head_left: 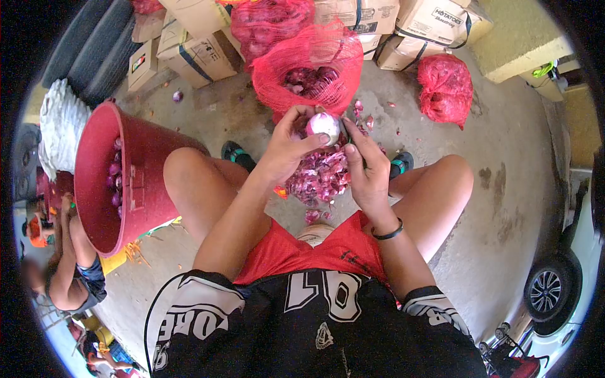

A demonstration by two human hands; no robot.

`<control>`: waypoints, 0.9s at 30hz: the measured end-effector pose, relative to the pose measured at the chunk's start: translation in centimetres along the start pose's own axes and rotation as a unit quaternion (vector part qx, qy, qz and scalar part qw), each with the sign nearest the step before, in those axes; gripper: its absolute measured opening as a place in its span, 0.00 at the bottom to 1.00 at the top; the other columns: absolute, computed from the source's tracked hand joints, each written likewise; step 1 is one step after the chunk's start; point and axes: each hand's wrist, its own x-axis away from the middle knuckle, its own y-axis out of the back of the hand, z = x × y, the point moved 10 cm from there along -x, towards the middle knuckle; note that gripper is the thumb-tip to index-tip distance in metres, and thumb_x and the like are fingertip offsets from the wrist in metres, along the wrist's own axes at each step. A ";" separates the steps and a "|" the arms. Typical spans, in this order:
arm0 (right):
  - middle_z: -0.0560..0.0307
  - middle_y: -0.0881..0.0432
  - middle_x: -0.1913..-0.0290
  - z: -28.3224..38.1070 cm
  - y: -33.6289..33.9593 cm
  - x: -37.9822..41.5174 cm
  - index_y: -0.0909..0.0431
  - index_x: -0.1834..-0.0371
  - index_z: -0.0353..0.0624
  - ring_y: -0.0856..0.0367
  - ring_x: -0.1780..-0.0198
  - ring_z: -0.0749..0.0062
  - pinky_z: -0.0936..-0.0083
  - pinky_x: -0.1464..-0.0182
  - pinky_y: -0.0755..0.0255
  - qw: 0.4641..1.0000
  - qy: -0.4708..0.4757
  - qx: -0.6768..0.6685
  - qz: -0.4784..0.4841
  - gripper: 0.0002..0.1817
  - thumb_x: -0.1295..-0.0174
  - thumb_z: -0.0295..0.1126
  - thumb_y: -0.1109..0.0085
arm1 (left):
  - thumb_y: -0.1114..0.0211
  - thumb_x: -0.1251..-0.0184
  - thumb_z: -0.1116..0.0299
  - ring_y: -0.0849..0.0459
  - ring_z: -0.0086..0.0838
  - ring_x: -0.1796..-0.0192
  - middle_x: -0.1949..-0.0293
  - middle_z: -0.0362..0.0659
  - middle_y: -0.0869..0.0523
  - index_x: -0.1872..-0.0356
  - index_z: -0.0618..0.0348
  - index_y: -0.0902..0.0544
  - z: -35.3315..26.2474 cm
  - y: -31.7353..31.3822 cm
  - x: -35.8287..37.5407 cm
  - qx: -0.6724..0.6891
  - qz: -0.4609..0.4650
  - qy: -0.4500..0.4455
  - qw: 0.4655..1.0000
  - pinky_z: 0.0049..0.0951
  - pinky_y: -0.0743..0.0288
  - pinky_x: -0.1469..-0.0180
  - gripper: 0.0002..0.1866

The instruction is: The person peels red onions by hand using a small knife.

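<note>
My left hand (291, 146) is closed around a partly peeled red onion (322, 128), its white and purple side facing up. Against the onion's right side, my right hand (367, 165) grips a small knife (344, 130), mostly hidden by the fingers. Beneath both hands lies a pile of purple onion skins (318, 174) on the floor between my feet. Just beyond them stands an open red mesh sack (271, 79) with red onions (310, 82) inside.
A tilted red tub (161, 145) with onions stands left of my knee. Cardboard boxes (196, 58) and another filled mesh sack (268, 28) line the back. A red bag (445, 89) sits at right. Another person (75, 264) is at far left; a car wheel (547, 286) is right.
</note>
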 end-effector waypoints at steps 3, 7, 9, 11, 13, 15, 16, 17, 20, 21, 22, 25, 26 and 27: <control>0.49 0.23 0.69 -0.1 0.1 -0.1 0.24 0.38 0.37 0.23 0.67 0.67 0.73 0.59 0.27 0.999 -0.025 -0.015 0.014 0.19 0.33 0.25 0.45 | 0.31 0.44 0.83 0.18 0.32 0.46 0.48 0.43 0.20 0.43 0.58 0.30 0.0 -0.1 0.0 0.005 0.024 -0.003 1.000 0.36 0.22 0.41 0.28; 0.48 0.19 0.62 -1.2 0.1 0.3 0.24 0.38 0.36 0.21 0.62 0.69 0.74 0.53 0.27 0.994 -0.086 -0.073 0.012 0.19 0.31 0.27 0.46 | 0.31 0.45 0.84 0.20 0.33 0.43 0.44 0.44 0.22 0.42 0.58 0.31 -0.3 -0.2 0.2 0.018 0.043 -0.011 0.999 0.39 0.23 0.39 0.29; 0.48 0.17 0.59 -1.9 0.3 0.6 0.25 0.38 0.36 0.20 0.60 0.70 0.74 0.51 0.27 0.991 -0.104 -0.081 0.008 0.19 0.30 0.27 0.47 | 0.31 0.45 0.84 0.20 0.34 0.42 0.43 0.44 0.23 0.41 0.57 0.31 -0.6 -0.3 0.3 0.024 0.052 -0.011 0.998 0.39 0.23 0.38 0.30; 0.49 0.17 0.58 -1.5 1.0 0.1 0.25 0.37 0.36 0.20 0.60 0.70 0.74 0.51 0.26 0.997 -0.042 -0.064 -0.018 0.19 0.29 0.28 0.48 | 0.30 0.46 0.83 0.20 0.34 0.42 0.43 0.44 0.23 0.41 0.57 0.31 -0.9 -0.5 0.6 0.033 0.061 -0.008 0.998 0.39 0.23 0.38 0.31; 0.50 0.17 0.55 -1.8 1.3 0.1 0.26 0.36 0.35 0.20 0.58 0.70 0.74 0.50 0.27 0.997 -0.038 -0.057 -0.021 0.19 0.29 0.29 0.48 | 0.29 0.47 0.82 0.20 0.35 0.41 0.43 0.44 0.23 0.40 0.57 0.31 -1.1 -0.6 0.8 0.040 0.074 -0.009 0.996 0.39 0.24 0.37 0.32; 0.50 0.16 0.53 -2.9 1.2 0.4 0.27 0.35 0.36 0.20 0.55 0.71 0.73 0.48 0.27 0.992 -0.097 -0.075 -0.004 0.20 0.28 0.29 0.49 | 0.28 0.48 0.81 0.21 0.36 0.40 0.42 0.44 0.23 0.40 0.57 0.31 -1.3 -0.7 0.8 0.044 0.090 -0.016 0.995 0.40 0.24 0.37 0.33; 0.51 0.16 0.52 -3.5 1.2 0.6 0.28 0.34 0.36 0.20 0.55 0.72 0.74 0.47 0.27 0.988 -0.128 -0.092 0.002 0.20 0.27 0.30 0.50 | 0.27 0.48 0.80 0.21 0.37 0.40 0.42 0.44 0.23 0.40 0.57 0.31 -1.2 -0.8 0.9 0.053 0.096 -0.007 0.994 0.41 0.24 0.37 0.33; 0.52 0.16 0.51 -3.8 1.2 0.7 0.29 0.33 0.36 0.20 0.56 0.73 0.75 0.48 0.27 0.979 -0.163 -0.125 0.004 0.21 0.27 0.30 0.50 | 0.27 0.48 0.80 0.21 0.37 0.39 0.41 0.44 0.24 0.40 0.57 0.30 -1.1 -0.8 1.0 0.061 0.101 0.001 0.993 0.41 0.24 0.37 0.33; 0.59 0.18 0.53 -3.9 1.3 0.7 0.30 0.32 0.37 0.25 0.64 0.81 0.81 0.56 0.29 0.966 -0.192 -0.174 0.004 0.22 0.26 0.32 0.51 | 0.26 0.48 0.78 0.22 0.39 0.38 0.40 0.45 0.24 0.40 0.57 0.31 -1.3 -1.2 1.2 0.089 0.123 0.015 0.988 0.44 0.23 0.37 0.34; 0.61 0.18 0.54 -3.9 1.4 0.7 0.31 0.31 0.37 0.28 0.67 0.84 0.84 0.59 0.30 0.965 -0.190 -0.181 0.002 0.22 0.25 0.32 0.51 | 0.25 0.48 0.78 0.22 0.39 0.37 0.40 0.45 0.24 0.39 0.56 0.31 -1.3 -1.4 1.2 0.099 0.131 0.017 0.986 0.44 0.23 0.37 0.34; 0.64 0.20 0.57 -3.9 1.8 0.5 0.31 0.31 0.37 0.32 0.69 0.86 0.86 0.62 0.33 0.975 -0.161 -0.153 -0.010 0.22 0.25 0.32 0.52 | 0.25 0.47 0.77 0.22 0.39 0.37 0.39 0.45 0.24 0.39 0.56 0.31 -1.3 -1.4 1.2 0.102 0.128 0.013 0.986 0.45 0.22 0.38 0.34; 0.69 0.24 0.63 -4.1 2.3 0.3 0.32 0.30 0.39 0.39 0.73 0.89 0.90 0.69 0.39 0.986 -0.118 -0.111 -0.032 0.22 0.25 0.33 0.52 | 0.26 0.46 0.77 0.22 0.40 0.37 0.39 0.45 0.25 0.38 0.56 0.32 -1.5 -1.3 1.4 0.109 0.121 0.004 0.987 0.47 0.22 0.37 0.33; 0.70 0.25 0.65 -4.0 2.4 0.5 0.32 0.29 0.40 0.39 0.73 0.90 0.89 0.69 0.38 0.983 -0.134 -0.125 -0.031 0.23 0.25 0.33 0.52 | 0.26 0.45 0.77 0.22 0.41 0.37 0.39 0.45 0.25 0.38 0.56 0.32 -1.5 -1.5 1.5 0.111 0.120 0.006 0.987 0.48 0.22 0.37 0.33; 0.70 0.25 0.67 -3.9 2.3 0.5 0.33 0.29 0.41 0.38 0.73 0.90 0.89 0.70 0.38 0.979 -0.150 -0.138 -0.029 0.23 0.25 0.34 0.52 | 0.27 0.45 0.77 0.22 0.41 0.37 0.39 0.45 0.25 0.38 0.56 0.33 -1.6 -1.5 1.5 0.113 0.118 0.007 0.987 0.49 0.23 0.37 0.33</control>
